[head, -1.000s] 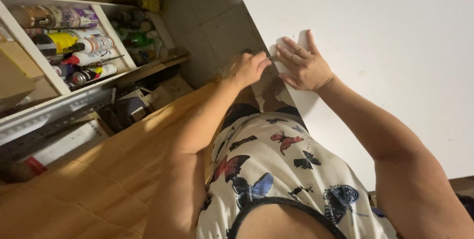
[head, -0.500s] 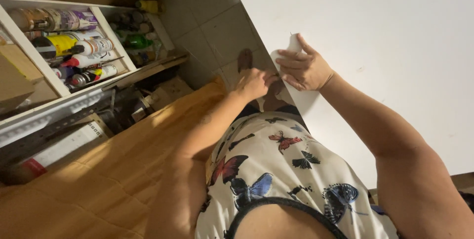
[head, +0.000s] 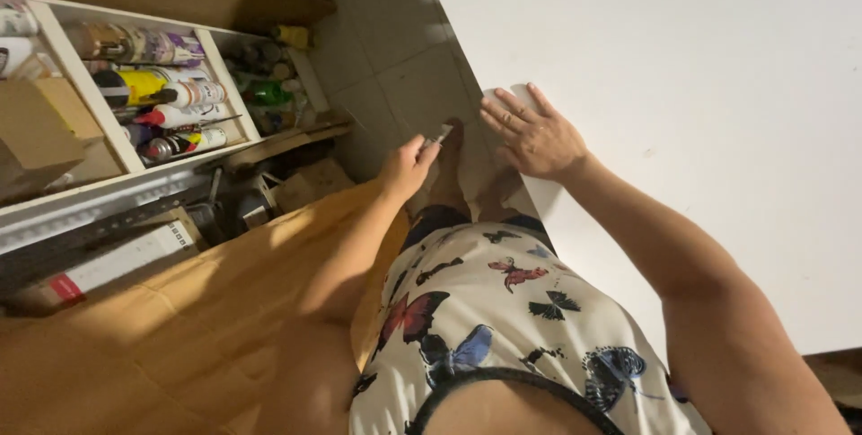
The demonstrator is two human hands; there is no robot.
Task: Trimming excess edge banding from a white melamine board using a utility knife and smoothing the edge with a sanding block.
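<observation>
My right hand (head: 534, 134) lies flat with fingers spread on the near-left corner of a white tabletop (head: 700, 103), apparently pressing on a small white sheet (head: 496, 96). My left hand (head: 407, 166) hovers just left of the table edge, over the floor. Its fingertips pinch a small thin grey strip (head: 440, 136); I cannot tell what that strip is. The two hands are a short gap apart. Below them I see my butterfly-print shirt (head: 503, 318) and my bare feet (head: 453, 170) on the tiles.
A brown wooden board (head: 180, 309) runs along the left below my left arm. Behind it a white shelf (head: 135, 85) holds several spray cans and bottles, beside a cardboard box (head: 36, 134). Grey floor tiles (head: 395, 58) lie between shelf and table.
My left hand has drawn back left from the table corner, pinching the small strip. My right hand has gone from gripping the white piece at the edge to lying flat on it.
</observation>
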